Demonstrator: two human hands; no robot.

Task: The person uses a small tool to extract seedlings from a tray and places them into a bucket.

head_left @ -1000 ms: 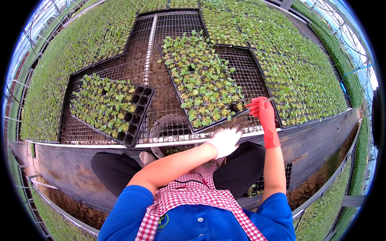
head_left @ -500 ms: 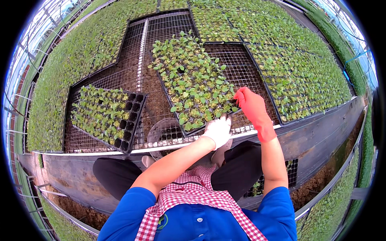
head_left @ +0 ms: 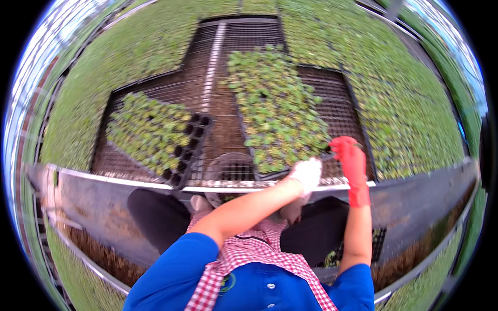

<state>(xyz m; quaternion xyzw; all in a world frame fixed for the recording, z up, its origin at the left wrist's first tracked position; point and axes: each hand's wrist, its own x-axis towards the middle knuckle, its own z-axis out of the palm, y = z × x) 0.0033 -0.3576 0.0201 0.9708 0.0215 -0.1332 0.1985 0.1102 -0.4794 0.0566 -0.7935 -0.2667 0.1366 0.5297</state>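
A black cell tray full of green seedlings [head_left: 275,114] lies at a slant in front of me, on the mesh bench. My left hand [head_left: 307,175], in a white glove, is at the tray's near edge by its right corner; motion blur smears its fingers. Just beside that corner is my right hand [head_left: 353,161] in a red rubber glove. Its fingers are pinched together, and what they may hold is too blurred to make out. To the left lies a second, tilted seedling tray [head_left: 148,132], with bare dark cells [head_left: 193,137] along its right side.
Dense seedling trays [head_left: 415,114] cover the bench on both sides and behind. A round translucent container [head_left: 228,168] sits by the pale bench rail [head_left: 124,181], between my knees. Another black tray [head_left: 379,243] lies low beside my right leg. Dark sheeting [head_left: 415,194] hangs below the bench.
The whole view has swung, so the scene sits further right and is blurred. My right hand has drawn slightly back from the tray corner. My left hand stays at the near edge.
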